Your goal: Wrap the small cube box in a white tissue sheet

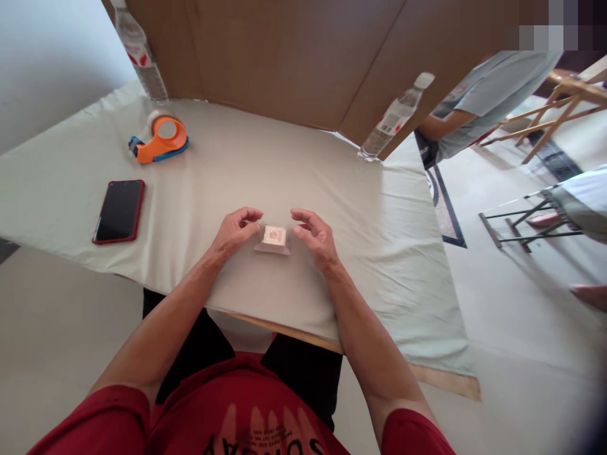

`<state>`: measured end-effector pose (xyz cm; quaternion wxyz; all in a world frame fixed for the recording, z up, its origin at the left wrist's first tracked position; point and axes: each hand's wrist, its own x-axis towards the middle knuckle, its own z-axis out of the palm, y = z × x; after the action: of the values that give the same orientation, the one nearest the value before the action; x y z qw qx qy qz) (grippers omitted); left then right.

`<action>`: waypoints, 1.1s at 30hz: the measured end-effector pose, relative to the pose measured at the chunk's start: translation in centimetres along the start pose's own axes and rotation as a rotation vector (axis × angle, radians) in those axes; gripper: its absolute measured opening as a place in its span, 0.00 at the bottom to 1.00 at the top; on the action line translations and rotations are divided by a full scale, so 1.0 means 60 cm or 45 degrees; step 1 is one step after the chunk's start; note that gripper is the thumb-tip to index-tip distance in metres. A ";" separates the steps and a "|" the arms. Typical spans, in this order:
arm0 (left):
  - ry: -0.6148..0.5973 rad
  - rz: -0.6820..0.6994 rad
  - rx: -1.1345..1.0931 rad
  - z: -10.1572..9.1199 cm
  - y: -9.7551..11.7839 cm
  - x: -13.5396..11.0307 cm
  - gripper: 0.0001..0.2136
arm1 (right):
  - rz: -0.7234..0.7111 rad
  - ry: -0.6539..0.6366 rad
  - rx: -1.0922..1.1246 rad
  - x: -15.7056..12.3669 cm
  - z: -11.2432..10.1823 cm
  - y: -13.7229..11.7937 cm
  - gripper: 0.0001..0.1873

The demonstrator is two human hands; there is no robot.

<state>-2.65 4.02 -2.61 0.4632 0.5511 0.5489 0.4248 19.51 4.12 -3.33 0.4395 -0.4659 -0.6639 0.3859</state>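
Observation:
A small white packet point(274, 238) with a red print lies on the pale cloth-covered table point(227, 183), between my two hands. My left hand point(236, 230) rests just left of it, fingers curled, thumb and fingertips close to the packet's left edge. My right hand point(313, 236) sits just right of it, fingers bent and apart, tips near the packet's right edge. Neither hand clearly grips the packet; whether the fingertips touch it I cannot tell.
A red-cased phone point(119, 211) lies at the left. An orange tape dispenser point(160, 139) sits behind it. Two water bottles point(141, 52) point(395, 117) stand against a brown cardboard screen point(303, 57). Another person's arm and shirt point(478, 95) show at the right, beside wooden frames.

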 end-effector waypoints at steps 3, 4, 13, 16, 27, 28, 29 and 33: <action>-0.027 0.001 0.028 -0.001 -0.003 0.001 0.20 | 0.007 -0.205 -0.051 0.001 0.003 0.002 0.32; -0.044 0.004 0.048 0.000 -0.005 0.002 0.21 | -0.029 -0.272 -0.099 0.001 0.006 0.003 0.37; -0.187 0.069 0.014 0.001 -0.021 0.002 0.32 | -0.234 -0.242 -0.276 -0.007 0.027 0.018 0.40; -0.315 0.057 -0.218 -0.002 -0.018 0.001 0.35 | -0.269 -0.154 -0.246 -0.011 0.033 0.013 0.41; -0.410 -0.046 -0.280 0.003 -0.002 -0.004 0.34 | -0.325 -0.074 -0.323 -0.003 0.003 -0.015 0.18; -0.400 -0.052 -0.280 0.003 -0.002 -0.004 0.34 | -0.342 -0.062 -0.364 -0.002 0.003 -0.013 0.16; -0.392 -0.055 -0.278 0.004 -0.003 -0.004 0.34 | -0.358 -0.056 -0.409 -0.002 0.004 -0.012 0.14; -0.421 -0.056 -0.243 0.005 -0.006 -0.004 0.34 | -0.418 -0.018 -0.578 -0.007 0.019 -0.004 0.10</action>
<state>-2.45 3.78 -3.01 0.6063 0.5550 0.4344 0.3683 18.43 3.57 -3.58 0.3759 -0.4361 -0.8030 0.1542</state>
